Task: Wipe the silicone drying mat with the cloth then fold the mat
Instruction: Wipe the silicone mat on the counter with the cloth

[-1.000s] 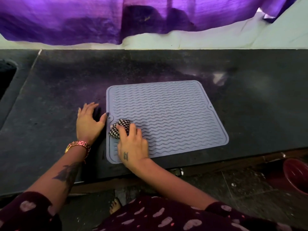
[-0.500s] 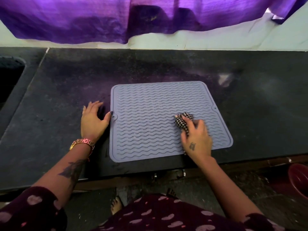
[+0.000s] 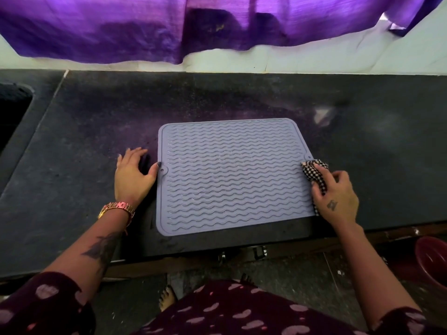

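Note:
A lavender-grey silicone drying mat (image 3: 232, 175) with wavy ridges lies flat on the dark stone counter (image 3: 377, 151). My right hand (image 3: 335, 195) sits at the mat's right edge, closed on a bunched black-and-white checked cloth (image 3: 314, 169) that overlaps the edge near the small hole tab. My left hand (image 3: 133, 174) rests flat on the counter beside the mat's left edge, fingers spread, the thumb touching the left tab. A gold bracelet is on that wrist.
A purple curtain (image 3: 145, 27) hangs over the white wall behind the counter. A sink opening (image 3: 12, 110) is at the far left. A dark red basin (image 3: 433, 262) stands on the floor at the lower right, below the counter's front edge.
My right hand has swept the cloth across the mat from its left side to its right edge. My left hand has stayed at the left edge.

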Tool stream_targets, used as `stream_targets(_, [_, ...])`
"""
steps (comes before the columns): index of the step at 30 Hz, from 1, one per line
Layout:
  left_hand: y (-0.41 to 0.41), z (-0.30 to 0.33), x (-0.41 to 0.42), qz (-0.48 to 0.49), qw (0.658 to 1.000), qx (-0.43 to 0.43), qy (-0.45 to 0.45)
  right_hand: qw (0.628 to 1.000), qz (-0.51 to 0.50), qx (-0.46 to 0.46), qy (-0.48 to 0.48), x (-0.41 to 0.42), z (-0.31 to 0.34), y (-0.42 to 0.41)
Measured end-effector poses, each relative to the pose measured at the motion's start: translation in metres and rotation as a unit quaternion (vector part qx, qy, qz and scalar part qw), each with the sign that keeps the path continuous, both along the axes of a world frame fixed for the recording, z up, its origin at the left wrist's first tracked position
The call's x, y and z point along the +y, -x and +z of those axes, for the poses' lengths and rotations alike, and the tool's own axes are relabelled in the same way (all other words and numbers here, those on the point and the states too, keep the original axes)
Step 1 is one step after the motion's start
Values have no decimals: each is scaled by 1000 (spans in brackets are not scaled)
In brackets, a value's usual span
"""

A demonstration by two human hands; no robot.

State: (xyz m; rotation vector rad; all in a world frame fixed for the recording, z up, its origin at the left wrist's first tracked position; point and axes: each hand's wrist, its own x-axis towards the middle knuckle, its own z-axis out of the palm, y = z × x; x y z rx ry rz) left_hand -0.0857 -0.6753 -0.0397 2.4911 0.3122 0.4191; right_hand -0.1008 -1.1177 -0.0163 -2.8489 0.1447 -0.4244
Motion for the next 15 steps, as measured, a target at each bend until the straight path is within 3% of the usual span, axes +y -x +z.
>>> stream_targets(7, [0,1,-2,-1,1000,3,3,1000,-6,-16,3,-12,5,-11])
stream_targets(11, [1,3,-2,1,1000,9,2,980,-98,-31,-172,-9,18,-28])
stream_targets(13, [1,4,-3,2,1000,10,4,923,-132,-37,-360,0,32,-39])
stream_targets(15, [1,4,-3,1,1000,10,4,810,-102,-11,-577,11,47,-48])
